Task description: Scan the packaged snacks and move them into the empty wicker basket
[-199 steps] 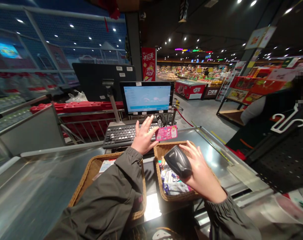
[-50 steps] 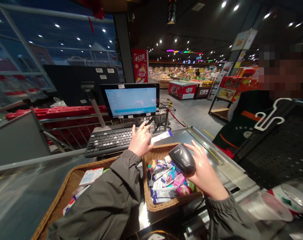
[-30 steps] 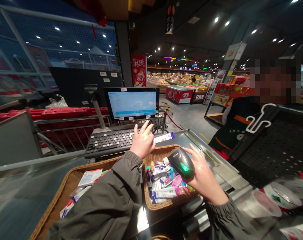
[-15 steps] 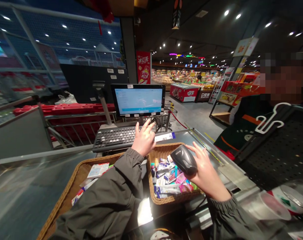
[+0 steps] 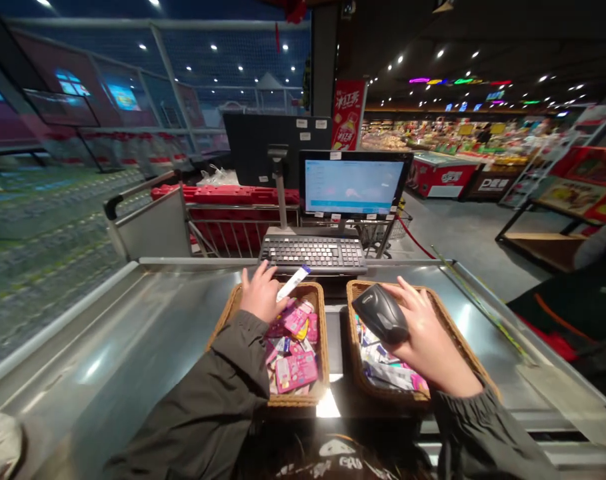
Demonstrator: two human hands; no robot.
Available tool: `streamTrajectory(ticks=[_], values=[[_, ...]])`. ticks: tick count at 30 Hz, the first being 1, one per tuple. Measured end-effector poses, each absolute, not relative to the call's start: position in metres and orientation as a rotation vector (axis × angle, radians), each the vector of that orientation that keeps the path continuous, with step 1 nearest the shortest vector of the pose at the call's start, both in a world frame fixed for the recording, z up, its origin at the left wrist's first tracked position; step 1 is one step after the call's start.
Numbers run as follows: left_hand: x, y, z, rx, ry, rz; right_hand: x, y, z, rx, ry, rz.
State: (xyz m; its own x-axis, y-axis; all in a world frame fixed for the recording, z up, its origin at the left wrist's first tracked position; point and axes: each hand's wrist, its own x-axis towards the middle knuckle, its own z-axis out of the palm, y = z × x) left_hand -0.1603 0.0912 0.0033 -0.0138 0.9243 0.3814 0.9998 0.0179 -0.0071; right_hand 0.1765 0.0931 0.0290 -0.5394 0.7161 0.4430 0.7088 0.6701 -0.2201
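Note:
My left hand (image 5: 261, 293) is above the left wicker basket (image 5: 323, 333), holding a slim white packet with blue ends (image 5: 291, 283) at its thumb side. Some of its fingers are raised and apart. Pink packs (image 5: 297, 372) and other small packets lie heaped in this basket. My right hand (image 5: 425, 330) is closed around a black barcode scanner (image 5: 381, 313) over the right wicker basket (image 5: 351, 347). Small white, blue and pink packets (image 5: 383, 367) fill that basket, partly hidden by the scanner and hand.
Behind the baskets stand a keyboard (image 5: 315, 252) and a lit monitor (image 5: 353, 187). Metal counter (image 5: 147, 320) spreads to the left. A second dark screen (image 5: 267, 150) faces away, near a cart with red contents (image 5: 223, 195). Part of another person (image 5: 567, 313) shows at right.
The view has turned left. My left hand, with the white packet, has moved from in front of the monitor to over the left basket. My right hand still holds the scanner over the right basket.

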Motion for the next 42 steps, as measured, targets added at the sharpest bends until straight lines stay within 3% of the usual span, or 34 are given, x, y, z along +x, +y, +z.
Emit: streamTrajectory(ticks=[9, 22, 33, 42], values=[[-0.237, 0.037, -0.034, -1.646, -2.488, -0.140, 0.129, 0.087, 0.027, -1.049, -2.447, 0.090], [-0.251, 0.016, -0.049, -1.776, -2.537, -0.053, 0.073, 0.065, 0.027, -0.910, -2.555, 0.272], [-0.177, 0.035, 0.004, -2.380, -1.837, -0.513, 0.088, 0.054, 0.031, -1.039, -2.506, 0.358], [-0.049, 0.116, -0.016, -2.756, -1.444, -0.364, 0.204, 0.059, 0.028, -1.476, -2.141, 0.076]])
